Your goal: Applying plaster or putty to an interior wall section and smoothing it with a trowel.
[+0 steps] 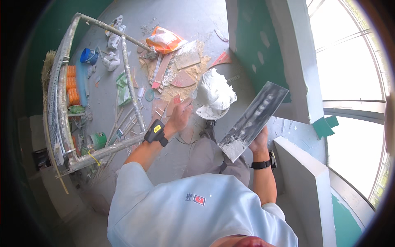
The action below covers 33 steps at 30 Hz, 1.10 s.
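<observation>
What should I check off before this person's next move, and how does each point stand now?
1. Right hand has hold of the long flat tool: ok.
2. Tool carries some white paste: ok, a patch at its near end.
3. White mound lies close to the left hand: ok, just beyond and to its right.
4. Left hand's grip is secure: cannot tell, its fingers are too unclear.
5. Floor ahead is free of debris: not ok, board scraps and an orange-and-white bag lie there.
</observation>
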Tool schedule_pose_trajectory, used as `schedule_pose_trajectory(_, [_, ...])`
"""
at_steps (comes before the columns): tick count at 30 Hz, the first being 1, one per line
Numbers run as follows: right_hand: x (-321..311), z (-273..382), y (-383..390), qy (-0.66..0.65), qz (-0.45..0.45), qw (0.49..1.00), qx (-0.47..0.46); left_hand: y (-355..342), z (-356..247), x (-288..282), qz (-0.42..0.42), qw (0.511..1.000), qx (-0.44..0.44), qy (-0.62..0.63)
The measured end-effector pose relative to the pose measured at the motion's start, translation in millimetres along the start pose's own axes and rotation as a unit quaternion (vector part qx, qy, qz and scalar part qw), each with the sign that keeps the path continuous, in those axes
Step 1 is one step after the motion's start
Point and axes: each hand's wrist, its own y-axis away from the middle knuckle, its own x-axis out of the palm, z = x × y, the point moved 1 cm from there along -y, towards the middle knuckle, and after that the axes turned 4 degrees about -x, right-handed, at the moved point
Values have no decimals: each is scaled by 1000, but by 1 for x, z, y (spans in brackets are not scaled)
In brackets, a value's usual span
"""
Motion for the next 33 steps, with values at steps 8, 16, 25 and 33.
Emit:
schedule_pose_trajectory(8, [131, -29, 3, -123, 297, 940, 109, 49, -111, 5, -187, 912, 353, -93])
schedule_pose_trajectory(16, [166, -32, 31, -75, 304, 947, 77, 52, -146, -46, -217, 824, 448, -271])
schedule_pose_trajectory(25, [205, 30, 61, -37, 298, 948, -108, 9, -82, -44, -157, 944, 290, -25])
schedule_pose_trajectory(33, [332, 136, 86, -42, 448, 852, -267, 12, -148, 168, 378, 781, -24, 497])
